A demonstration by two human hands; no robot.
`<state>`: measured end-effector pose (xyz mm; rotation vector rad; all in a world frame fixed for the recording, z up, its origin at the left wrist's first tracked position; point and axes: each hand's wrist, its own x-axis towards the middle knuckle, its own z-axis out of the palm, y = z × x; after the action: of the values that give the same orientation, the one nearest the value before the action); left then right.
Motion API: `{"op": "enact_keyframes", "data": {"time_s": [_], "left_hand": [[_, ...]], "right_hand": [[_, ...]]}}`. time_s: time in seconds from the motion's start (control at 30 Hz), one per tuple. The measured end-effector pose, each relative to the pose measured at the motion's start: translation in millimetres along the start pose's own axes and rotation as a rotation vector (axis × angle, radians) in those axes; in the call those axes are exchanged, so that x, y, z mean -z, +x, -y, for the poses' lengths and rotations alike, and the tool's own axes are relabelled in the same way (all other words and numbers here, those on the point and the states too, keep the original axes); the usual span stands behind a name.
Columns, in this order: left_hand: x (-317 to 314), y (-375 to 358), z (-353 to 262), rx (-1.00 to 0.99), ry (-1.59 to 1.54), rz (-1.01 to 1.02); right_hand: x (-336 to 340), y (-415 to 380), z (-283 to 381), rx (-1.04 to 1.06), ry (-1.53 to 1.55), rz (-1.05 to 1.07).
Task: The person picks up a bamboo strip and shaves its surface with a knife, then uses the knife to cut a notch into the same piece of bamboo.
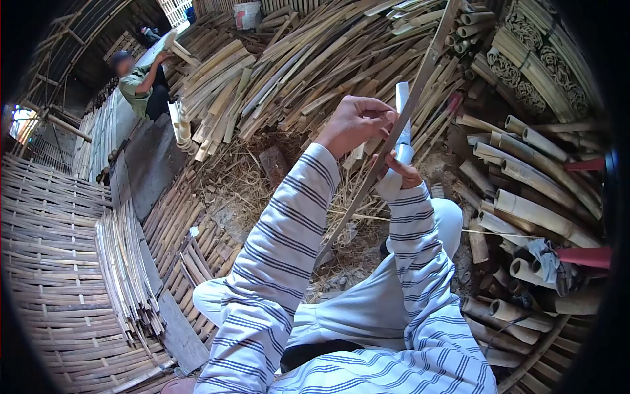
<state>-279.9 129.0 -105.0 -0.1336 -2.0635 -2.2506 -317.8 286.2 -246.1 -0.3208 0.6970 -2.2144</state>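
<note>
A long, narrow, grey-brown slat (425,71) slants from the top of the view down toward the ground between my knees. My left hand (359,125) is closed in a pinch, its fingertips right at the slat's left edge; I cannot tell what they hold. Lower down, my right hand (401,173) is closed around the slat, its fingers at both edges. A white, smooth, band-like piece (402,98) stands up behind the slat, and its lower part curves down into the right hand's grip. Both forearms are in striped sleeves.
Split bamboo strips (315,72) lie heaped ahead. Cut bamboo poles (545,213) are stacked at the right, near red bars (584,257). Straw shavings (262,157) cover the ground. Woven bamboo (52,262) lies left. A person (136,84) works at the upper left; a white bucket (247,16) stands behind.
</note>
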Motion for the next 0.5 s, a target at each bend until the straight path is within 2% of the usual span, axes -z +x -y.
{"op": "enact_keyframes", "data": {"time_s": [0.2, 0.5], "left_hand": [[-2.0, 1.0, 0.8, -0.028, 0.097, -0.084], [-0.6, -0.7, -0.8, 0.044, 0.034, -0.108]], "right_hand": [[-8.6, -2.9, 2.8, -0.041, -0.019, -0.048], [-8.2, -5.0, 3.4, -0.075, -0.008, -0.042]]}}
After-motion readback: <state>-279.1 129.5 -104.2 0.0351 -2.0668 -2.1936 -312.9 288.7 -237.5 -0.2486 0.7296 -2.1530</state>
